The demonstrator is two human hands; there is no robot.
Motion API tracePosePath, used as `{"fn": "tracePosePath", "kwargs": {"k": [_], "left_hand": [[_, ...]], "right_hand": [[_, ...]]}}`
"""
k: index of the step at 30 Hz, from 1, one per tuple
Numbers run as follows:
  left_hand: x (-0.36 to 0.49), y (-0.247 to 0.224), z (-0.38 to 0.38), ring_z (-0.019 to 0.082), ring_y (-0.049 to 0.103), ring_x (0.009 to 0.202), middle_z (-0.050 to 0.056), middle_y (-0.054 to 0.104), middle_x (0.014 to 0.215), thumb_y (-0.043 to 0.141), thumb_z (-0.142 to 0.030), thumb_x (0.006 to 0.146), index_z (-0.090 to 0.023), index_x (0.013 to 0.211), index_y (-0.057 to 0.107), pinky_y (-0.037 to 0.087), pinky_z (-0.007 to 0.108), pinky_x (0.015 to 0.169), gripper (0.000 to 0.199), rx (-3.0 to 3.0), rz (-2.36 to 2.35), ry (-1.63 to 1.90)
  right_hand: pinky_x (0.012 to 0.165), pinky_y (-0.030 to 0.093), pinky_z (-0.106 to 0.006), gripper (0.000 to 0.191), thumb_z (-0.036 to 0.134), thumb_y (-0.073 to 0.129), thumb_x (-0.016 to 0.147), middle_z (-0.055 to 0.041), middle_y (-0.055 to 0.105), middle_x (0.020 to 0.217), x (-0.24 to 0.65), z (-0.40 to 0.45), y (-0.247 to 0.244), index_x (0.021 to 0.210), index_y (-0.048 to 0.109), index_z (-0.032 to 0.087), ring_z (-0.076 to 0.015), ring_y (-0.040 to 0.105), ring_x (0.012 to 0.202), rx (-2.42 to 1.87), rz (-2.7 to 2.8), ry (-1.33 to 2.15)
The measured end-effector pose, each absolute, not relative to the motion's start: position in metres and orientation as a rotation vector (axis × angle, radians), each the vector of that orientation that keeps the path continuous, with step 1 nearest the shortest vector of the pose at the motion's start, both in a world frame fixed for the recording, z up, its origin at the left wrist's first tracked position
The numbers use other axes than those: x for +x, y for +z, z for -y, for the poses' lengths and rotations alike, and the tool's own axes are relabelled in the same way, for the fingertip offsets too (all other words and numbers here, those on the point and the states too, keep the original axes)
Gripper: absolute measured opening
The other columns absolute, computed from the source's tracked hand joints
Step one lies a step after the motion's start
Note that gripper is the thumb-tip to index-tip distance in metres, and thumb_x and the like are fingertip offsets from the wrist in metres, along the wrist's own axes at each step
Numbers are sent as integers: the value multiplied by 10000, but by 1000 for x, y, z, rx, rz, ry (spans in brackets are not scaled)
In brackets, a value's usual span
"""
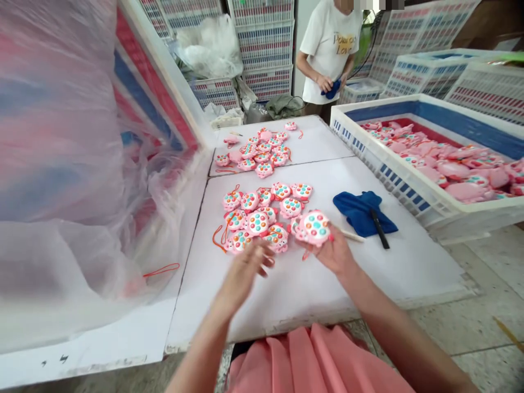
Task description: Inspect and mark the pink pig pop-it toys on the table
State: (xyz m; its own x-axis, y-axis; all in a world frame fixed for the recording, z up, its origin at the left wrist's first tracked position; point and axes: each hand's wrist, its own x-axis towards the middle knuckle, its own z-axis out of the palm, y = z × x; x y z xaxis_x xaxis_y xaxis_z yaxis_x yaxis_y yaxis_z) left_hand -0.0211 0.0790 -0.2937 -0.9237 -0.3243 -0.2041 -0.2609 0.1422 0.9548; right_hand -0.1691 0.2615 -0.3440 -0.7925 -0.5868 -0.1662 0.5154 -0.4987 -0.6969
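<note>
My right hand (333, 252) holds a pink toy (315, 226) with teal, orange and red buttons facing up, just above the table. My left hand (248, 267) hovers at the near edge of a cluster of similar pink toys (257, 222); its fingers are apart and slightly blurred, with nothing in them. Some of these toys have orange cord loops. Farther back on the white table (286, 289) lies a second group of the same toys (262, 155). Right of my right hand are a blue cloth (352, 207) and a black-handled tool (380, 229) resting on it.
A large white crate (409, 180) full of pink toys stands at the right. Clear plastic sheeting (82, 218) covers something striped at the left. Across the table, a person (329, 49) in a white shirt holds a dark blue cloth. Stacked crates (264, 49) stand behind.
</note>
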Motion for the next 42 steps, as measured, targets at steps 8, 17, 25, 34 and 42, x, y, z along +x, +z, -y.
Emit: {"fn": "tracePosePath", "kwargs": {"k": [8,17,25,34,42], "left_hand": [[-24,-356,-143,182,633,788,96,608,1046,502,-590,851,-181,1129,495,519,273,563,494,681,2076,-2352],[-26,-350,-100,207,632,899,78,641,1112,571,-500,852,-211,1207,502,545,330,744,463,757,2022,-2236],[-19,-361,-116,241,551,1180,79,499,1400,544,-515,871,-280,1419,342,463,373,988,630,603,1917,-2359],[-16,-363,-120,235,464,1276,71,428,1454,529,-448,899,-267,1414,346,391,345,1063,576,577,2009,-2229],[-11,-366,-127,292,527,1208,135,402,1460,814,-393,665,-289,1491,109,459,411,995,1090,498,1851,-2419]], "right_hand": [[851,516,-387,386,393,641,831,-39,689,1060,-101,-251,-372,1194,601,266,-248,634,972,-197,-1141,-2189],[588,547,-320,387,453,636,832,-41,672,979,-105,-253,-400,1190,617,307,-197,634,784,-181,-1149,-2020],[536,595,-363,463,467,576,871,-48,646,1090,-105,-256,-391,1317,502,367,-218,655,766,-213,-1217,-1911],[504,585,-339,436,473,574,873,-61,626,1073,-102,-254,-386,1283,513,336,-224,662,767,-383,-1352,-1827],[957,492,-422,489,524,523,893,-93,599,1243,-105,-253,-385,1281,532,228,-272,574,1137,-503,-1615,-1794]]}}
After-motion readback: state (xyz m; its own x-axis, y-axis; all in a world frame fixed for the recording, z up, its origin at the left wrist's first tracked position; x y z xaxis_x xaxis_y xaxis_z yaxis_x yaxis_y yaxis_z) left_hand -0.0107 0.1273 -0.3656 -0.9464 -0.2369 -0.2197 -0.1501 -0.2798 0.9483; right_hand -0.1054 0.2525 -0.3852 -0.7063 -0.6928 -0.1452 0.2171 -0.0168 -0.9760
